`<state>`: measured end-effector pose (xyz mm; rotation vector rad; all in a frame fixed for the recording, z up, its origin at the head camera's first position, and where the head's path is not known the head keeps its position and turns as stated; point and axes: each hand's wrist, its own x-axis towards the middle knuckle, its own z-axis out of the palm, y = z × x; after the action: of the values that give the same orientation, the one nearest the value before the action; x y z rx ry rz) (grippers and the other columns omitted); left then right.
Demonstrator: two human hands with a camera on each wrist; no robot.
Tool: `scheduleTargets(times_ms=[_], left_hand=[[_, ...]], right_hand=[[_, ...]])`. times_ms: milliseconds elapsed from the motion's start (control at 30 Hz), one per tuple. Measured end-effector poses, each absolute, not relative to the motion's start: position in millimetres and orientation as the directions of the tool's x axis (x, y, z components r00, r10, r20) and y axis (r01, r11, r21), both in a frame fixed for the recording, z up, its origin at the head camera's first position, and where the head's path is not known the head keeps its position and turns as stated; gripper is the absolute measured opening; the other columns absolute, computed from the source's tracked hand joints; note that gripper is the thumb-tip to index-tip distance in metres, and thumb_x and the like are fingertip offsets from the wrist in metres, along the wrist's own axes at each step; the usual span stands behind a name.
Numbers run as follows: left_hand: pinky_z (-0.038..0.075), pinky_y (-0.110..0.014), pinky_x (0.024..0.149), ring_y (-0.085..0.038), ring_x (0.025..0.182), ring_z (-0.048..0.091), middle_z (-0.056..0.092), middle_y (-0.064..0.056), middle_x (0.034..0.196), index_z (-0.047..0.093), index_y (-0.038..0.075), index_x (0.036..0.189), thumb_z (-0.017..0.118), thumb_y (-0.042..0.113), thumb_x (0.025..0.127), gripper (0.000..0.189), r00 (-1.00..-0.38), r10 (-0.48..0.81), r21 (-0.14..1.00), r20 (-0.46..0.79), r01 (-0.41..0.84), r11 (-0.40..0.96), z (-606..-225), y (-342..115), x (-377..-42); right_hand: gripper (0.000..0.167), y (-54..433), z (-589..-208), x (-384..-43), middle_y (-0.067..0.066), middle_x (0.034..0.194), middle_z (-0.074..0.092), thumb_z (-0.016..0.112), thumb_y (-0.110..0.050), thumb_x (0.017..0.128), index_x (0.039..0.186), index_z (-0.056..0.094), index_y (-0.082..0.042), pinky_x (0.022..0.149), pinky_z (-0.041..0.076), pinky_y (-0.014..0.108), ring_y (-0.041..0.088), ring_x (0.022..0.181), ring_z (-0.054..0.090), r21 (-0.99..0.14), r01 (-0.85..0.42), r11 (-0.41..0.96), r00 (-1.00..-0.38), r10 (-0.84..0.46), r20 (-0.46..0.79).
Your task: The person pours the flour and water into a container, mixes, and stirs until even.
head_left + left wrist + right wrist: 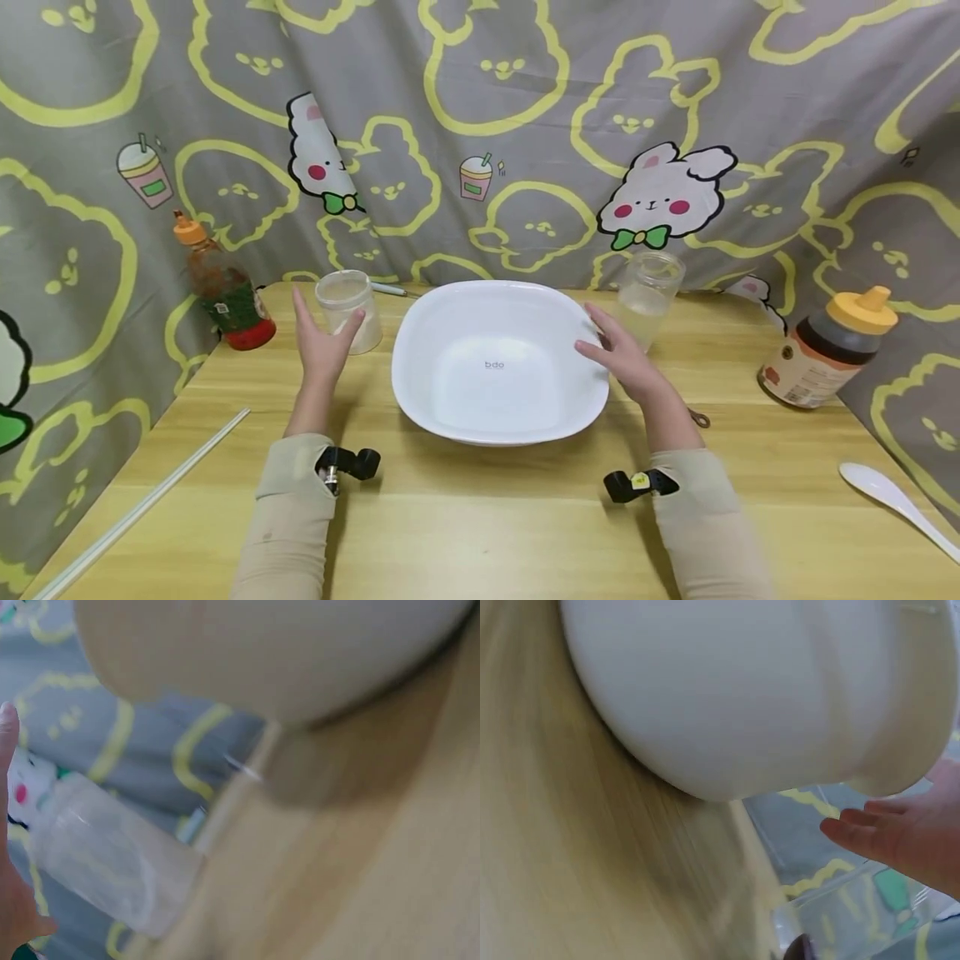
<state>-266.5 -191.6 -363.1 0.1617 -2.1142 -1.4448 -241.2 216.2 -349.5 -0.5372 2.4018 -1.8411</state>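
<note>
A white plastic basin (pixel 495 333) marked "bdo" stands in the middle of the table. At its right rim is my right hand (pixel 626 358), thumb and fingers spread; whether it touches the rim I cannot tell. In the right wrist view those fingers (pixel 870 825) look straight, beside the basin's outer wall (pixel 727 690). My left hand (pixel 322 346) is apart from the basin on the left, thumb and fingers spread, in front of a clear jar (pixel 365 329) with white contents. The left wrist view shows that jar (pixel 112 855) beyond the hand (pixel 16 900).
A red-based bottle with an orange cap (pixel 228 292) stands at back left. Behind my right hand is a glass jar (pixel 648 296) of cloudy liquid. To the right are a yellow-capped bottle (pixel 825 350) and a white spoon (pixel 892 496); chopsticks (pixel 150 500) lie left.
</note>
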Motion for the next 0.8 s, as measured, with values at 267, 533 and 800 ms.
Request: scheduleTargets(times_ms=[267, 533, 800], left_hand=[[0.015, -0.035, 0.101, -0.020, 0.124, 0.017, 0.016, -0.008, 0.140, 0.002, 0.020, 0.139, 0.073, 0.034, 0.065, 0.104, -0.860, -0.426, 0.942, 0.282, 0.165, 0.291, -385.1, -197.1, -284.4], [0.018, -0.029, 0.100, -0.017, 0.121, 0.025, 0.024, -0.007, 0.138, 0.007, 0.022, 0.139, 0.075, 0.027, 0.063, 0.102, -0.849, -0.449, 0.944, 0.278, 0.155, 0.292, -389.0, -195.4, -301.4], [0.020, -0.032, 0.098, -0.021, 0.118, 0.029, 0.030, -0.005, 0.134, 0.009, 0.025, 0.137, 0.077, 0.026, 0.061, 0.102, -0.837, -0.468, 0.937, 0.284, 0.138, 0.321, -395.8, -199.2, -310.5]], right_hand=[[0.060, 219.2, -364.1, -241.2, 0.017, 0.139, 0.013, 0.048, -0.009, 0.087, 0.137, 0.016, -0.004, 0.074, 0.048, 0.034, 0.039, 0.112, 0.032, -0.995, -0.063, -0.081, -0.942, -0.324, 0.086], [0.062, 224.6, -377.9, -238.4, 0.014, 0.140, 0.007, 0.043, 0.005, 0.084, 0.138, 0.018, -0.013, 0.072, 0.048, 0.040, 0.033, 0.109, 0.038, -0.967, 0.026, -0.254, -0.926, -0.372, 0.073], [0.061, 225.0, -380.2, -238.0, 0.003, 0.142, 0.001, 0.042, 0.006, 0.085, 0.138, 0.022, -0.016, 0.073, 0.047, 0.040, 0.034, 0.113, 0.033, -0.954, 0.051, -0.295, -0.926, -0.371, 0.065]])
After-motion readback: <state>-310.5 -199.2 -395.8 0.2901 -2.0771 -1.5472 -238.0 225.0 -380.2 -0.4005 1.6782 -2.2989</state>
